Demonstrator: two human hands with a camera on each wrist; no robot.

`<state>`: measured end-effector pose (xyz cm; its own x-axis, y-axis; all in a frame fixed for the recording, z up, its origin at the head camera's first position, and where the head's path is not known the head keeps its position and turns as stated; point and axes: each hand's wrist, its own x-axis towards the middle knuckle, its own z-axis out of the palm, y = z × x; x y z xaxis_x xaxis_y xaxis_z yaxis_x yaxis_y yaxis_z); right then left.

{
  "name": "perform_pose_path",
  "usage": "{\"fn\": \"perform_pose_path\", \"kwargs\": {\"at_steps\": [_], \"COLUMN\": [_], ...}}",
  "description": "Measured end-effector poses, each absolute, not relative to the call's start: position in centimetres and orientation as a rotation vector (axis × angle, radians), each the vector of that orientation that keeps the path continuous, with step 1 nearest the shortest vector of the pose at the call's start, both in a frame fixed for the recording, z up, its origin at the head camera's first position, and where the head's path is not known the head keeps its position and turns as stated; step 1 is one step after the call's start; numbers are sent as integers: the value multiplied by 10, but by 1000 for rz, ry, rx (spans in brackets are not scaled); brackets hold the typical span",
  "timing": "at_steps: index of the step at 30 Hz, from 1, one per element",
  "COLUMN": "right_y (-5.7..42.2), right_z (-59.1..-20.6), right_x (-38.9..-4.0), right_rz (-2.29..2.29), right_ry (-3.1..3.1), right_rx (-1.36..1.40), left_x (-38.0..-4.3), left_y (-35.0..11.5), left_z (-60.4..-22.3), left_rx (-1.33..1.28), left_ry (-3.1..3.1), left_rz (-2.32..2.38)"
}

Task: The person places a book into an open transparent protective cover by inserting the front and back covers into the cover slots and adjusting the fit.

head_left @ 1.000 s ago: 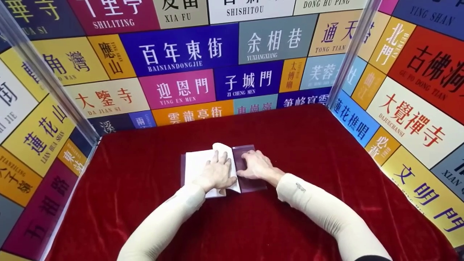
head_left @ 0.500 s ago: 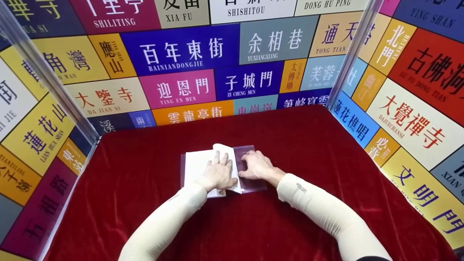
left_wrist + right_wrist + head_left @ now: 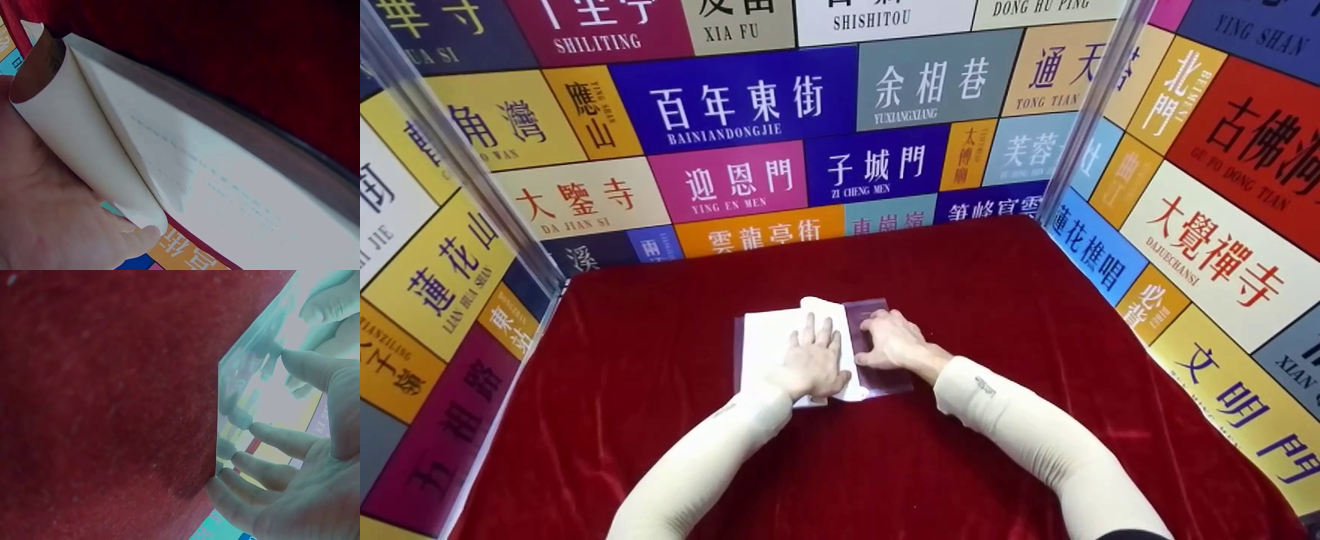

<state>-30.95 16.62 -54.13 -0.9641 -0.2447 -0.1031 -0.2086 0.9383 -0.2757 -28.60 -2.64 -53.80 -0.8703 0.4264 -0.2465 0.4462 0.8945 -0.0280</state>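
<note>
Left grip (image 3: 814, 365) rests wide on white pages (image 3: 767, 337), right grip (image 3: 894, 341) wide on glossy cover (image 3: 883, 384), red cloth (image 3: 840, 472) beyond their edges.

Apparently a booth-like space; colourful sign-printed walls (image 3: 727, 97) left, right and far; shiny corner posts (image 3: 1092, 112); red-draped worktop (image 3: 960, 277).

1. Print (image 3: 208, 185) in the book (image 3: 765, 345): blurred in left wrist view, can't read it.
2. Left hand (image 3: 814, 365) hides part of the pages; wrist view crops it.
3. Right hand (image 3: 892, 341) blocks part of the purple cover (image 3: 883, 385).
4. Mark (image 3: 984, 386) on right sleeve (image 3: 1035, 439): too small to make out.
5. Far wall's top signs (image 3: 881, 19): cropped.
6. Counter (image 3: 840, 480): near edge out of frame.
</note>
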Motion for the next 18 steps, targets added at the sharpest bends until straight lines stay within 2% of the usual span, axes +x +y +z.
{"fn": "perform_pose_path", "kwargs": {"at_steps": [8,18], "right_y": [166,167], "right_z": [-541,-541], "right_x": [-310,-310], "right_rz": [-378,-348], "right_ry": [2948,2949], "right_rx": [-368,-366], "left_x": [-286,-287], "left_y": [-24,-24], "left_z": [-540,-542], "left_rx": [584,620], "left_ry": [2827,2802], "left_rz": [-149,-137]}}
